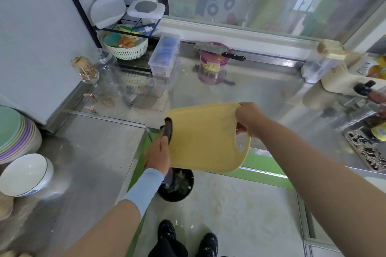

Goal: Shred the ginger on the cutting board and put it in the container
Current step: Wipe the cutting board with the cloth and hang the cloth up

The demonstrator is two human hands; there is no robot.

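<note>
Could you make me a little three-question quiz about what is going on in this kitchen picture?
1. True or false: the yellow cutting board lies flat on the counter.
2. What rests across the purple container? A) a spoon B) a cleaver C) a plate
3. Fill in: the left hand holds a black-handled ____ at the board's edge, above the black bin.

Key: 1 false, the right hand holds it tilted in the air. 2 B. 3 knife.
</note>
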